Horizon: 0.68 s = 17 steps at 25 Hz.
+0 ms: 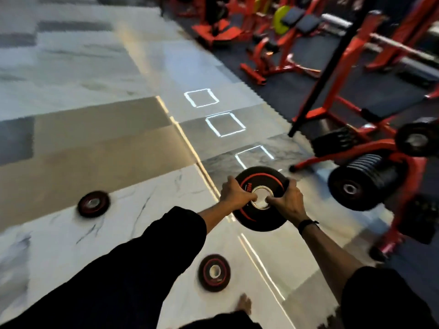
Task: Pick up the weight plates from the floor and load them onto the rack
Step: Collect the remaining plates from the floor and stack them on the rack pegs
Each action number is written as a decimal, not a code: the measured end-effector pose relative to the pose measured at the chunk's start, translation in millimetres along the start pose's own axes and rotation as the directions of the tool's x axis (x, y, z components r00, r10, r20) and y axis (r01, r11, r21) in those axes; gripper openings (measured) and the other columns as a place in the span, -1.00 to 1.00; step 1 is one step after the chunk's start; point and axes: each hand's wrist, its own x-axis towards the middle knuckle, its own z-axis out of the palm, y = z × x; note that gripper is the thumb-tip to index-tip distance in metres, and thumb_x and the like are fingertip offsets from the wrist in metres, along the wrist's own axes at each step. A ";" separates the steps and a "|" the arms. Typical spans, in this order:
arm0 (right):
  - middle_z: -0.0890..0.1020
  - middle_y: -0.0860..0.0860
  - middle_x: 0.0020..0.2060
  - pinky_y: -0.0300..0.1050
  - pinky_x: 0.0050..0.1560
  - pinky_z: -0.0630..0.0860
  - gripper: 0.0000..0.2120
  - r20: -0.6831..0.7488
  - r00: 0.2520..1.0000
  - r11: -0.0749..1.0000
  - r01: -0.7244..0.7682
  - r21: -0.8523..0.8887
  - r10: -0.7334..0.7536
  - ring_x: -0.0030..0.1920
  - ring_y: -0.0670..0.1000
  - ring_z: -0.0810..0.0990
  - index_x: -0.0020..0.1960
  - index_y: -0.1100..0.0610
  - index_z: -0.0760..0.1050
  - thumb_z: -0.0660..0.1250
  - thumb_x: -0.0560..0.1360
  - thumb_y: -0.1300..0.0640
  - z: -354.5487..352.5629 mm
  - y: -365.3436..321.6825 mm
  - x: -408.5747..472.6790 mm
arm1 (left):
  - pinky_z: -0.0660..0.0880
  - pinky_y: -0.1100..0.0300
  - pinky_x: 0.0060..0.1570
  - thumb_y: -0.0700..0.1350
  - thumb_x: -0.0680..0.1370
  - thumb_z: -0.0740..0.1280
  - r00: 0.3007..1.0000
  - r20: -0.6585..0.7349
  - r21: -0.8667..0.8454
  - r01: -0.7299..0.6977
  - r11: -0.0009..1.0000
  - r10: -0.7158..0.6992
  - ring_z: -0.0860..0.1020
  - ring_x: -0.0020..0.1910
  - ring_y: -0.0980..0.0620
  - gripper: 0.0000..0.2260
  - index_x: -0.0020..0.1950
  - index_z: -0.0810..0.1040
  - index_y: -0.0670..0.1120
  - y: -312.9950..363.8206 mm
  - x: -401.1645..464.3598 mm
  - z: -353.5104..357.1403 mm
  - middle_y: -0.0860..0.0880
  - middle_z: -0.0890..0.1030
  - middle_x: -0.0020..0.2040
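I hold a black weight plate (259, 184) with red markings and a steel centre hole in the air above the floor, face up toward me. My left hand (234, 194) grips its left rim with the thumb at the hole. My right hand (286, 201) grips the right side, fingers curled over the edge. Two smaller black-and-red plates lie flat on the floor: one (94, 203) far to the left, one (214, 272) near my bare foot (244, 305). The red plate rack (411, 176) stands to the right, with a stack of black plates (361, 184) on a lower peg.
Another plate (417, 140) sits on an upper peg of the rack. Red gym machines and benches (280, 51) stand on dark rubber matting at the back right. A black pole (325, 74) leans across in front of the rack. The glossy marble floor (95, 138) spreads to the left.
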 end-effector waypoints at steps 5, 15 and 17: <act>0.54 0.18 0.13 -0.07 0.08 0.43 -0.26 -0.295 0.955 0.999 0.044 -0.006 -0.044 0.16 0.19 0.52 0.29 0.21 0.31 0.57 0.24 0.03 -121.8 48.0 74.8 | 0.45 -0.01 0.27 0.08 0.29 0.56 0.966 0.034 0.087 -0.258 0.962 0.255 0.43 0.33 -0.21 -0.15 0.43 0.24 -0.19 146.3 54.9 83.0 -0.24 0.44 0.34; 0.53 0.09 0.14 0.01 0.16 0.51 -0.24 -0.657 0.752 0.999 0.038 -0.037 -0.053 0.15 0.09 0.53 0.32 0.06 0.28 0.56 0.23 -0.01 -364.0 99.1 207.6 | 0.50 -0.06 0.20 0.10 0.17 0.61 0.745 0.198 -0.005 -0.650 0.760 0.638 0.50 0.23 -0.15 -0.14 0.33 0.30 -0.13 427.1 126.6 206.7 -0.16 0.52 0.23; 0.52 0.07 0.14 0.02 0.16 0.50 -0.25 -0.713 0.699 0.999 0.048 -0.023 -0.050 0.15 0.08 0.52 0.32 0.05 0.28 0.57 0.25 -0.02 -395.4 106.6 231.7 | 0.52 -0.03 0.15 0.08 0.18 0.61 0.670 0.224 -0.022 -0.722 0.691 0.707 0.53 0.18 -0.14 -0.22 0.25 0.34 -0.13 473.7 144.6 225.4 -0.14 0.55 0.17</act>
